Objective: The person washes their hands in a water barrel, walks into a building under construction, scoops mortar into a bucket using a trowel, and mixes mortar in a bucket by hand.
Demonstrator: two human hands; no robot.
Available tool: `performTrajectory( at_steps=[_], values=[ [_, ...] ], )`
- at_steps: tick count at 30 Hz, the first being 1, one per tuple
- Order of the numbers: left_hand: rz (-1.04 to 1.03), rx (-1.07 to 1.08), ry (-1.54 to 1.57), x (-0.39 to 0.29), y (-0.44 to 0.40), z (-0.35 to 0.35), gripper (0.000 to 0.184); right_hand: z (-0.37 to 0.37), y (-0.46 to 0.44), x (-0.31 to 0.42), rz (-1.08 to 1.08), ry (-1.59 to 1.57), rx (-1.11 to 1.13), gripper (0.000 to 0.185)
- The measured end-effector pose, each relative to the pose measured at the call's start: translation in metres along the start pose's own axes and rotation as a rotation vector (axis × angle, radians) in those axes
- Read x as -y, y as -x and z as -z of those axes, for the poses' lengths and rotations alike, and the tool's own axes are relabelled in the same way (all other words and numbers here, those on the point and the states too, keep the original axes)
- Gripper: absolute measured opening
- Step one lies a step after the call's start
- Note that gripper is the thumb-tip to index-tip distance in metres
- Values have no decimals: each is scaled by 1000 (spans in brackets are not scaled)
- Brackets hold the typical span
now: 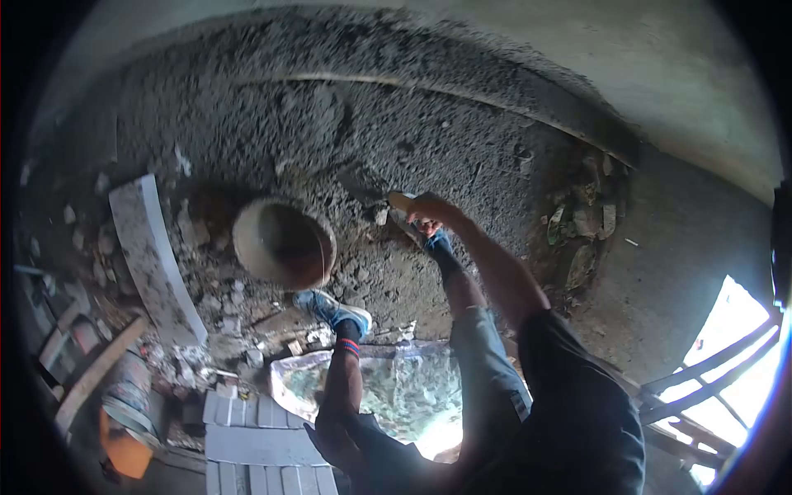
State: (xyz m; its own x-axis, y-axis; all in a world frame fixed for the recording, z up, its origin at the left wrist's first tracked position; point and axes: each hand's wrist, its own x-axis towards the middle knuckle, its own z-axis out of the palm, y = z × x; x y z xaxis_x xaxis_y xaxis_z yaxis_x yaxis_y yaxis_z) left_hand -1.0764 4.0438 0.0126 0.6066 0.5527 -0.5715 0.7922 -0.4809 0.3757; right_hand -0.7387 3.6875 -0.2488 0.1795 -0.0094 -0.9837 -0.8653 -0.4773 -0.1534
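My right hand (431, 211) is closed on the pale wooden handle of a trowel (401, 200). Its dark flat blade seems to lie against the rough grey mortar (487, 157), just beyond my fingers. My left hand cannot be made out in the head view. Left of the trowel, a round bucket or basin (249, 241) rests on the rubble, its inside in shadow. My shoes stand on the dirt, one beside the bucket and the other below my right hand.
A long pale board (157, 260) lies at the left. Broken debris (586, 219) is heaped at the right. Near my legs are a shiny plastic sack (404, 375) and grey slats (260, 445). A wooden beam (103, 371) and an orange object (126, 452) are at lower left.
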Motion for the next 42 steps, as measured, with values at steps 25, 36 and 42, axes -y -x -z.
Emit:
performTrajectory(
  at_steps=[25,36,42],
  values=[
    [-220,257,-463,-63,0,-51,56,358,-46,-111,141,-357,-772,37],
    [-495,184,-696,-23,13,-91,17,217,-26,63,368,-308,-584,34],
    [-556,159,-696,-17,22,-93,16,187,-39,58,557,-408,-436,51]
  ],
)
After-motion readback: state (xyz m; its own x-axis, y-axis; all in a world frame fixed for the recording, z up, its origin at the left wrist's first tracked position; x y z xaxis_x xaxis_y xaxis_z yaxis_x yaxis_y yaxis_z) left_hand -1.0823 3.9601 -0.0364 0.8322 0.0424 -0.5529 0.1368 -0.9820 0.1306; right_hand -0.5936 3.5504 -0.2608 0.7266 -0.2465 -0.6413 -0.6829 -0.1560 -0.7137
